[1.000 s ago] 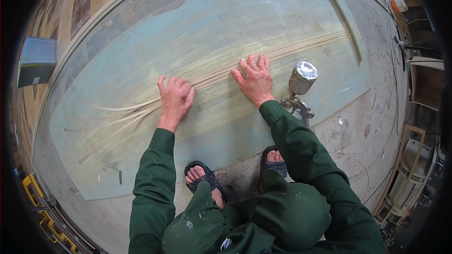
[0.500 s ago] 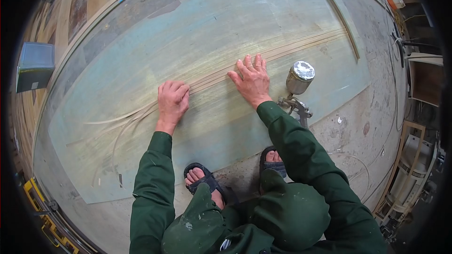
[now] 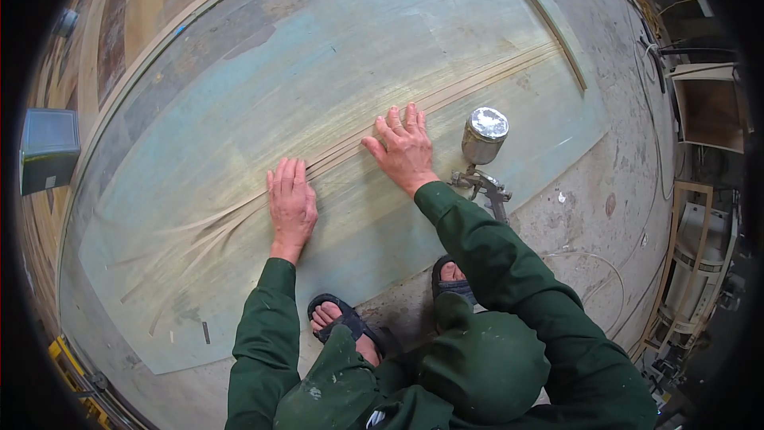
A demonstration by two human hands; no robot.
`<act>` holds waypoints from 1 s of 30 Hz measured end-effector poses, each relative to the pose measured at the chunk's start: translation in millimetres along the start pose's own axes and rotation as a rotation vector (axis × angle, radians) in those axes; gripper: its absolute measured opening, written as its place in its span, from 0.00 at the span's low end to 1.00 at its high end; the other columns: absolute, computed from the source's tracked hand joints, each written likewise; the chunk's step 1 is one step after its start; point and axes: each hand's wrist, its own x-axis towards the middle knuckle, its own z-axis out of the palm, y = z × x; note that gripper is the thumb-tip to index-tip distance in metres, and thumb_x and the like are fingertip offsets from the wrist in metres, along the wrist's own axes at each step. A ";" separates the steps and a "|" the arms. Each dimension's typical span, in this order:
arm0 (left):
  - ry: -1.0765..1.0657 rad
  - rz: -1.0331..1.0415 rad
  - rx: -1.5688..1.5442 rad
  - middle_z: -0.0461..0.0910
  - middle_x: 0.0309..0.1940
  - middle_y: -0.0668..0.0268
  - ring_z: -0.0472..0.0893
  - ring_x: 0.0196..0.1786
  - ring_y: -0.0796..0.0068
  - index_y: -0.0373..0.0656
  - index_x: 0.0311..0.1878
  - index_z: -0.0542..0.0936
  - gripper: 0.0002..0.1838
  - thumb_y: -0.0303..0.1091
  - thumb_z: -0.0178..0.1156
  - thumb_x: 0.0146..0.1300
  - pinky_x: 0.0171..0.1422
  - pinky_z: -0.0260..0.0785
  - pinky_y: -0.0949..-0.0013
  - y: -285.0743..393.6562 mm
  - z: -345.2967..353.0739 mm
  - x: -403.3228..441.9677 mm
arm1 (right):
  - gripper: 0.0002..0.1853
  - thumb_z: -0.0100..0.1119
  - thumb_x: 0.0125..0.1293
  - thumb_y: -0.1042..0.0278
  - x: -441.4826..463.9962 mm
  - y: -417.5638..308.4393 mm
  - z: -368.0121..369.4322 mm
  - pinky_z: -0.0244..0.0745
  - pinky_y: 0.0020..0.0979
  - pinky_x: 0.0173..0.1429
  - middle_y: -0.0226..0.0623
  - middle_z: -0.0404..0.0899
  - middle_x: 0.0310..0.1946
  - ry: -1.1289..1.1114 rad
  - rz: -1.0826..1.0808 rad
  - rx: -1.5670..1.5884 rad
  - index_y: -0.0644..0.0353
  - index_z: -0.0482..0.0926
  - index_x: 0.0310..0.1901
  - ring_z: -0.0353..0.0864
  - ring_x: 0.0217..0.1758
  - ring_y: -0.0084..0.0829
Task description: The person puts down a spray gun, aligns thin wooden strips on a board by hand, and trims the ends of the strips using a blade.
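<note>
Left hand and right hand hide parts of the strips, whose left ends blur.

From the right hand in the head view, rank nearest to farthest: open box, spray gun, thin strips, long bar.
1. Thin strips: under the right hand.
2. Spray gun: just right of that hand.
3. Long bar: toward the upper right.
4. Open box: far right edge.

Your thin, pale brown strips lie aslant across the blue-green sheet. Rightward from your left hand, under your right hand and beyond, they run close and nearly parallel; leftward they fan apart, their loose ends blurred.
</note>
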 end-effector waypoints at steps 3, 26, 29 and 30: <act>0.055 -0.050 -0.038 0.77 0.74 0.55 0.71 0.81 0.48 0.42 0.71 0.81 0.23 0.28 0.62 0.74 0.90 0.55 0.38 2.9 2.2 1.0 | 0.29 0.71 0.72 0.39 -0.7 0.8 0.4 0.66 0.68 0.82 0.52 0.81 0.71 -0.004 -0.002 0.004 0.53 0.88 0.63 0.70 0.80 0.70; -0.152 0.147 0.158 0.58 0.91 0.71 0.48 0.94 0.54 0.54 0.87 0.67 0.37 0.51 0.59 0.80 0.91 0.28 0.25 5.7 8.8 -6.8 | 0.25 0.72 0.73 0.50 -7.1 1.8 -22.3 0.64 0.65 0.83 0.50 0.83 0.69 0.048 -0.036 0.107 0.54 0.86 0.65 0.72 0.80 0.66; -0.153 0.154 0.168 0.58 0.91 0.71 0.48 0.94 0.54 0.54 0.88 0.67 0.36 0.51 0.58 0.80 0.92 0.28 0.26 3.0 9.6 -5.3 | 0.28 0.75 0.69 0.64 -30.8 -6.4 -82.4 0.66 0.60 0.84 0.46 0.83 0.69 0.036 -0.109 0.327 0.56 0.82 0.69 0.75 0.78 0.61; -0.150 0.156 0.176 0.58 0.91 0.71 0.48 0.94 0.54 0.54 0.88 0.67 0.36 0.51 0.58 0.80 0.92 0.28 0.26 2.6 9.8 -5.5 | 0.30 0.76 0.67 0.65 -45.6 -5.1 -114.2 0.67 0.57 0.84 0.45 0.83 0.69 0.051 -0.173 0.322 0.57 0.81 0.70 0.75 0.78 0.59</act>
